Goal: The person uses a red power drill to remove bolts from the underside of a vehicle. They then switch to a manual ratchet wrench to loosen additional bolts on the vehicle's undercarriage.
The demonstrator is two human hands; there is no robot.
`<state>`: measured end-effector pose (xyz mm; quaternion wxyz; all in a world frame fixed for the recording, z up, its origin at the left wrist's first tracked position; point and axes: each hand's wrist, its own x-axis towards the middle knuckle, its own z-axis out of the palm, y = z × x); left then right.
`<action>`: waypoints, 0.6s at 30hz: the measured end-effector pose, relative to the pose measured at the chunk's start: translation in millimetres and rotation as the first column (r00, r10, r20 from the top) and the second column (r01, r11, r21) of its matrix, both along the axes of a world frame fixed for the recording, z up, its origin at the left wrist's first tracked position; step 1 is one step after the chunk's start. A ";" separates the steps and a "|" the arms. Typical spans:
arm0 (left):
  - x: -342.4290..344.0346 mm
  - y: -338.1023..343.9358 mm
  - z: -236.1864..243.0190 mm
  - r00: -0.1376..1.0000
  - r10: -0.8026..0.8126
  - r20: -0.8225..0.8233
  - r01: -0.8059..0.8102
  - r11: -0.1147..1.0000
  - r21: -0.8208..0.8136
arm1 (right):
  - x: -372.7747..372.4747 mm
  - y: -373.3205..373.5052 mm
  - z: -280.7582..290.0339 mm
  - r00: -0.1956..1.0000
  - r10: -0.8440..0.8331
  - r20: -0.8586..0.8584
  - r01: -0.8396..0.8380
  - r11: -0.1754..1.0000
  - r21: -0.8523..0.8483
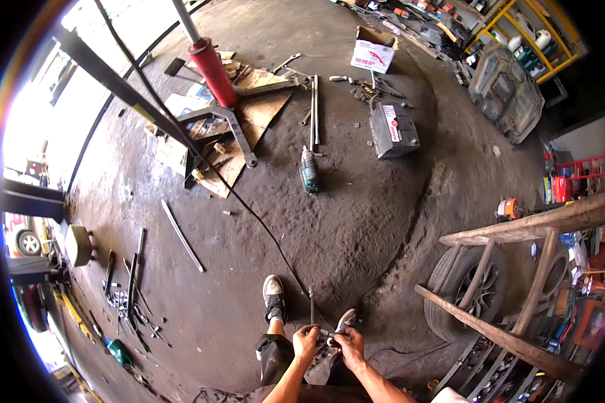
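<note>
My left hand [306,341] and my right hand [351,347] are close together in front of my knees, both with fingers closed. Between them they pinch a small dark piece [327,332], too small to name. Just beyond my left fingers a slim dark rod [312,309] points away from me; whether it joins the held piece cannot be told. A black hose or cable [262,225] runs across the floor from the upper left and reaches the floor by my shoes. One light shoe [273,287] shows left of the rod, the other is partly behind my right hand.
Ahead lie a cordless power tool [309,173], a car battery [392,131] and a red jack stand [213,72] on cardboard. A wooden ladder [528,282] leans by a tyre [444,292] on the right. Loose metal tools [129,299] and a metal strip [181,235] lie left.
</note>
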<state>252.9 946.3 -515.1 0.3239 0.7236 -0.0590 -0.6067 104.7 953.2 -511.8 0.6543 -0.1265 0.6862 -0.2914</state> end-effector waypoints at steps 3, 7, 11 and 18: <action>8.0 16.5 9.2 0.999 0.050 0.021 -0.051 0.995 0.088 | -4.4 -6.2 12.9 0.993 0.089 0.071 -0.088 0.996 -0.019; 28.4 30.3 10.1 0.974 -0.186 0.127 0.158 0.966 0.205 | 17.5 -10.6 43.8 0.968 0.237 0.083 -0.235 0.972 -0.030; 36.9 48.5 25.5 0.996 -0.021 0.086 0.008 0.988 0.153 | 36.6 -13.6 59.0 0.946 0.317 0.067 -0.319 0.947 0.024; 70.8 53.1 59.4 0.996 0.064 0.061 -0.072 0.985 0.155 | 63.8 -22.4 77.1 0.868 0.467 0.168 -0.487 0.866 0.114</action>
